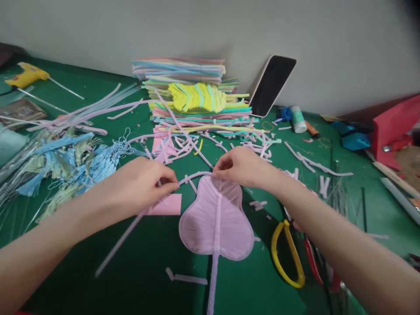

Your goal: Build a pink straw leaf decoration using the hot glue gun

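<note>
A lilac fan-shaped piece (pixel 201 225) made of pipe cleaners lies on the green table, its wrapped stem (pixel 214 280) toward me. Along its top edge curves a lilac pipe cleaner (pixel 195 175). My left hand (pixel 141 183) pinches this strip to the left of the fan, and a long end (pixel 120 245) slants down below the hand. At the fan's top, my right hand (pixel 241 164) closes its fingertips on the strip. Another lilac length (pixel 183 129) runs up and away from those fingertips. Beneath my left hand is a pink paper piece (pixel 169 204).
Yellow-handled scissors (pixel 288 258) lie by my right forearm. Bundled pipe cleaners (pixel 197 96) are stacked at the back beside a phone (pixel 274 85) leaning on the wall. Blue tassels (pixel 105 162) and a yellow glue gun (pixel 28 75) are at left. Lilac offcuts (pixel 190 278) are scattered about.
</note>
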`<state>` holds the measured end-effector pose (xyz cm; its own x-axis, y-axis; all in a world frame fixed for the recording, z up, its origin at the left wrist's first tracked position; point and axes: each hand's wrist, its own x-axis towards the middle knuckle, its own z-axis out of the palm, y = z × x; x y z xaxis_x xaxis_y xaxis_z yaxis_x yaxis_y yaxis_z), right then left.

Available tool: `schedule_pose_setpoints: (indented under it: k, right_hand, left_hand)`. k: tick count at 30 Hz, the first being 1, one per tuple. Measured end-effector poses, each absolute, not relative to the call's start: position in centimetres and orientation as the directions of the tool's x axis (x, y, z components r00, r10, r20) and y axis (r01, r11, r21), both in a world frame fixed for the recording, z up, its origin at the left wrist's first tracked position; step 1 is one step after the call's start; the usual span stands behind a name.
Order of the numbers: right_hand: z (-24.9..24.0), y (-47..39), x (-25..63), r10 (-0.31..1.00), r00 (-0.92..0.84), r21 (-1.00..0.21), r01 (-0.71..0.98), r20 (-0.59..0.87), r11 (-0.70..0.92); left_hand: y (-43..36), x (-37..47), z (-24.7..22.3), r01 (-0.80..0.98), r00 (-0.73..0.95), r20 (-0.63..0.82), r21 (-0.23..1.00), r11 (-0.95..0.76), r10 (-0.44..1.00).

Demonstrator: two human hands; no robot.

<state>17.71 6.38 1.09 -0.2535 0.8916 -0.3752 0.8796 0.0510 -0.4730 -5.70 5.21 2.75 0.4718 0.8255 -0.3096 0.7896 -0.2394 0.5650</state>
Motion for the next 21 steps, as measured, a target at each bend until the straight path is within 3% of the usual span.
schedule_pose_setpoints:
  k: [2,4,7,9,12,14,18,21]
  right_hand:
    - [1.1,6.5,17.7,0.892,-0.25,-0.44,0.896,-0.376,0.065]
    - [0.8,6.4,17.7,0.897,-0.247,-0.425,0.902,-0.367,0.074]
    - [0.3,6.2,17.8,0.905,-0.251,-0.435,0.897,-0.343,0.084]
    - [0.1,6.0,17.8,0.913,-0.244,-0.445,0.892,-0.327,0.079]
    - [0.1,5.6,17.7,0.926,-0.219,-0.442,0.895,-0.308,0.064]
    - [0.1,5.3,17.6,0.933,-0.208,-0.444,0.894,-0.294,0.059]
    - [0.2,4.7,17.6,0.938,-0.213,-0.476,0.878,-0.274,0.06]
    - [0.3,4.2,17.6,0.935,-0.215,-0.486,0.872,-0.283,0.054]
  left_hand:
    - [5.1,-5.2,2.6,0.831,0.45,-0.477,0.533,-0.158,0.756]
    - [4.9,-4.4,2.2,0.816,0.401,-0.579,0.578,0.011,0.71]
    - [4.6,-3.5,1.3,0.75,0.365,-0.654,0.628,0.207,0.663]
    - [4.3,-3.2,0.7,0.72,0.378,-0.66,0.65,0.242,0.649]
    - [3.8,-2.8,0.1,0.7,0.438,-0.621,0.69,0.186,0.65]
    - [3.5,-2.6,0.0,0.721,0.486,-0.563,0.69,0.057,0.668]
    - [2.9,-2.2,-0.2,0.764,0.55,-0.401,0.595,-0.248,0.733]
    - [2.6,-2.1,-0.5,0.763,0.575,-0.359,0.559,-0.324,0.735]
